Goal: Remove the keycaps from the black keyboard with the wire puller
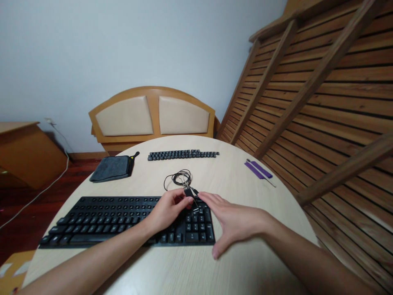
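My left hand (172, 208) is closed on a wire keycap puller (187, 191), a small black piece with thin metal wires, held over the right part of the black keyboard (101, 238). The lower rows of the keyboard carry keycaps, while its upper rows look bare of them. My right hand (235, 219) is beside the keyboard's right end, thumb and fingers spread wide. Its fingertips are close to the puller and the keyboard's back edge. Behind my hands lies a coiled black cable (172, 180), partly hidden by my left hand.
Loose black keycaps (178, 155) lie in rows at the back of the round table (239, 188). A dark grey pouch (112, 168) is at left. Purple strips (258, 169) and a thin rod (270, 182) lie at right. A headboard (156, 110) and wooden slats (307, 102) stand beyond.
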A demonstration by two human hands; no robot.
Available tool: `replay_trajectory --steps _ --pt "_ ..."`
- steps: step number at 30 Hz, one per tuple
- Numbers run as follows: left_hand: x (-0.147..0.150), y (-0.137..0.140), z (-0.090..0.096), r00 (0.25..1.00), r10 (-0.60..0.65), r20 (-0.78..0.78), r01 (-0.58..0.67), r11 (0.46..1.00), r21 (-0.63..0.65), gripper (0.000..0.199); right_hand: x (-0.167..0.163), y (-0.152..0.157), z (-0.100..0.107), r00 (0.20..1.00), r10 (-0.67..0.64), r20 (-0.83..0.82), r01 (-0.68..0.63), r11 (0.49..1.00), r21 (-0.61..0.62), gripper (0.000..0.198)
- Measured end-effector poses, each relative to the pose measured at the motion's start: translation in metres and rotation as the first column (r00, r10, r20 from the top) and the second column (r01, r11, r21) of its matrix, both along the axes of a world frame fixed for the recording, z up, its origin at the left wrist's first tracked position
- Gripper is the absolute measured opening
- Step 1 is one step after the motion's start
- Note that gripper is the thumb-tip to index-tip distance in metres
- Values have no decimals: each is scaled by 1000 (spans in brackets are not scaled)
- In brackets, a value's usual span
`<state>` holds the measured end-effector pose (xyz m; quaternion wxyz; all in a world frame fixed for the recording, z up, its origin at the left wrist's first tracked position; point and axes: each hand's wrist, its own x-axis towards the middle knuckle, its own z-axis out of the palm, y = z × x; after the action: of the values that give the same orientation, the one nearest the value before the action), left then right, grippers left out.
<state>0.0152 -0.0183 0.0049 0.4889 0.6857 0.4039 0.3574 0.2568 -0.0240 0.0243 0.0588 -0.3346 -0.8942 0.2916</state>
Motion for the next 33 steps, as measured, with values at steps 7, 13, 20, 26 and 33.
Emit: replay_trajectory --steps 7,13,20,26,33 --pt "-4 0 3 999 7 -33 -6 999 39 25 -12 3 -7 996 44 -73 -38 996 83 118" --pt "-3 0 3 996 78 -47 -75 995 67 26 -18 4 -11 998 36 -50 -33 998 54 123" --pt "1 -2 4 998 51 -32 -49 997 61 23 -20 3 -14 998 33 -61 -30 999 43 124" --pt "-2 -1 1 996 52 -66 -49 998 51 25 -20 3 -13 998 24 -61 -22 999 38 121" --pt "-2 0 0 998 16 -61 -13 999 50 26 -19 3 -14 997 17 -73 -15 1000 28 117"
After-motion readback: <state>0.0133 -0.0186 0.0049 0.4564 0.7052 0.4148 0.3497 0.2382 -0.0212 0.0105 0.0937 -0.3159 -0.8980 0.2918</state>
